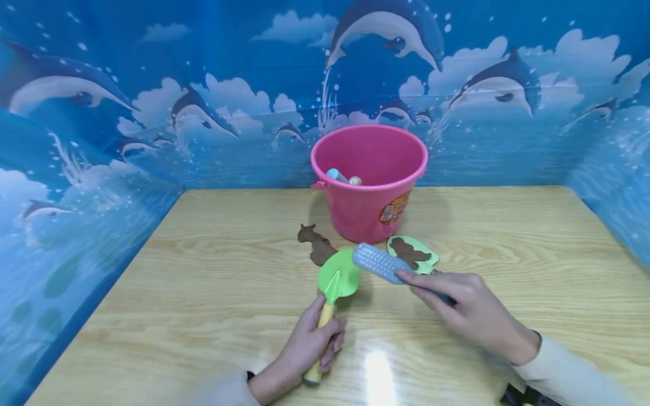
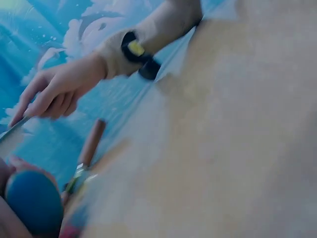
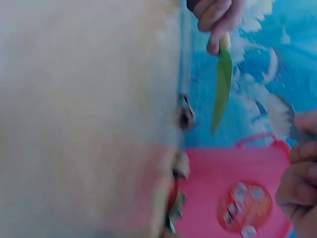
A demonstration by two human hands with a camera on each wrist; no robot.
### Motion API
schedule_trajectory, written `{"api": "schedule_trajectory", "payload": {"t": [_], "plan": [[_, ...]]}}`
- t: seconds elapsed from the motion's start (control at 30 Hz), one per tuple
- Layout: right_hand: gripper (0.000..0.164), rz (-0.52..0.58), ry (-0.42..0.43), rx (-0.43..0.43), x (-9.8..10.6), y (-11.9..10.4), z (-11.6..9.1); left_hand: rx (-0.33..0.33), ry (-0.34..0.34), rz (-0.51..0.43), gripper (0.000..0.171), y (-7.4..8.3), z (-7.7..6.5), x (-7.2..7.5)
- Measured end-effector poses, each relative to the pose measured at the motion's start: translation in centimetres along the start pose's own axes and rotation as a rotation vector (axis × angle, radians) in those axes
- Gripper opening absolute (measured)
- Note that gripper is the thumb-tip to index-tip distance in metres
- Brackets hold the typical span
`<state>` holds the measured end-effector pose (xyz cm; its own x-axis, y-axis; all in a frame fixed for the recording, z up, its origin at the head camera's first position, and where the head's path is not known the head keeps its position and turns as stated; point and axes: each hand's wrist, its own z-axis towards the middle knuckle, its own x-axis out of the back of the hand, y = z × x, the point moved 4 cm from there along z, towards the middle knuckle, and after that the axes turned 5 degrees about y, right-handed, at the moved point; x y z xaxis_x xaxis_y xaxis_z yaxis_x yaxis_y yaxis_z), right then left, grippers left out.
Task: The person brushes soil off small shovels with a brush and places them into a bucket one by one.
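My left hand (image 1: 317, 344) grips the yellow handle of a toy shovel (image 1: 341, 273), its round green blade tilted up over the table. In the left wrist view the handle's blue end (image 2: 34, 201) shows close up. My right hand (image 1: 472, 307) pinches a grey-blue brush (image 1: 382, 263), its tufted face turned up, just right of the shovel blade. A brown animal figure (image 1: 320, 249) lies behind the blade, partly covered by it. Another brown figure (image 1: 407, 252) rests on a second green shovel (image 1: 427, 258), whose handle is mostly hidden behind my right hand in the head view.
A pink bucket (image 1: 355, 211) stands at the back middle of the wood-grain table (image 1: 213, 282), with a light blue piece (image 1: 335, 174) and a pale round piece (image 1: 355, 180) inside. A dolphin-print cloth (image 1: 244, 96) surrounds the table at the back and sides.
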<state>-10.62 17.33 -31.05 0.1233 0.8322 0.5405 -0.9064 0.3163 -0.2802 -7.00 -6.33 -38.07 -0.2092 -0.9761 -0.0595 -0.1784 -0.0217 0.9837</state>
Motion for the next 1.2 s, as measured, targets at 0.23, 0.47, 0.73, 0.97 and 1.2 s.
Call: {"api": "schedule_trajectory", "payload": {"t": [0.23, 0.47, 0.73, 0.97, 1.2], "plan": [[0.037, 0.044, -0.257, -0.042, -3.1, -1.1, -0.1, -0.064, 0.008, 0.124, 0.018, -1.3, -0.8, -1.5], [0.043, -0.102, -0.119, -0.151, -2.2, 0.8, 0.1, -0.223, -0.058, 0.160, 0.008, -0.8, -1.7, -1.7], [0.042, -0.027, 0.026, -0.204, -1.4, 1.4, 0.1, -0.174, -0.057, 0.131, 0.009, -1.2, -1.8, -1.7], [0.034, 0.125, -0.228, 0.053, -2.9, -1.7, 0.3, -0.156, -0.024, 0.127, 0.012, -1.3, -1.7, -1.7], [0.040, 0.031, -0.159, -0.046, -2.5, -0.2, 0.4, -0.227, -0.058, 0.115, 0.010, -0.7, -1.9, -1.7]]}}
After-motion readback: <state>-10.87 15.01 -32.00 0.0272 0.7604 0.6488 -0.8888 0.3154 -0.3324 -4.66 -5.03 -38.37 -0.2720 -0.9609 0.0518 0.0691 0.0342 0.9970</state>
